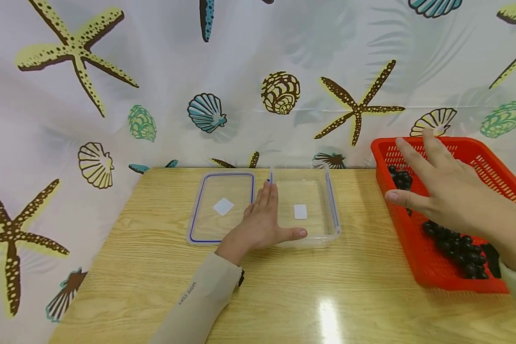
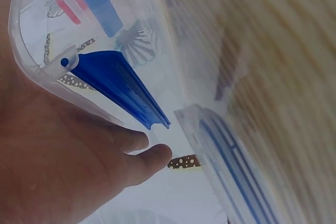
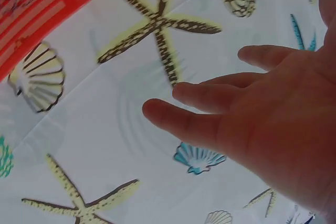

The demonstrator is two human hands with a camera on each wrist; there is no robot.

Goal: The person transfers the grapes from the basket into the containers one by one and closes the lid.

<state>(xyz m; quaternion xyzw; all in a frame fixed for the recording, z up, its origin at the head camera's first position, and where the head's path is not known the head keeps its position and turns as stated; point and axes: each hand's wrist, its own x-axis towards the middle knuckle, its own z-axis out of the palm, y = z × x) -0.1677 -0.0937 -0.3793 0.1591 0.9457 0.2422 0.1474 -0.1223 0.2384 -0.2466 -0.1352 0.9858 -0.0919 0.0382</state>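
A clear plastic food container (image 1: 333, 205) with blue-edged side flaps stands on the table, its white label showing through the bottom. My left hand (image 1: 258, 220) lies along its left wall, fingers straight and thumb spread over the near rim. In the left wrist view, a blue clip flap (image 2: 118, 85) hangs beside those fingertips. The flat lid (image 1: 223, 229) with a blue seal rests just left of the container. My right hand (image 1: 451, 196) hovers over a red basket (image 1: 406, 248), fingers spread and holding nothing. Bunches of dark grapes (image 1: 456, 251) lie in the basket, partly hidden by that hand.
The wooden table (image 1: 284, 296) reaches back to a white curtain (image 1: 241, 57) printed with starfish and shells. On the right, the basket's tall slotted walls rise around the grapes. A dark object (image 1: 491, 260) sits near its front right corner.
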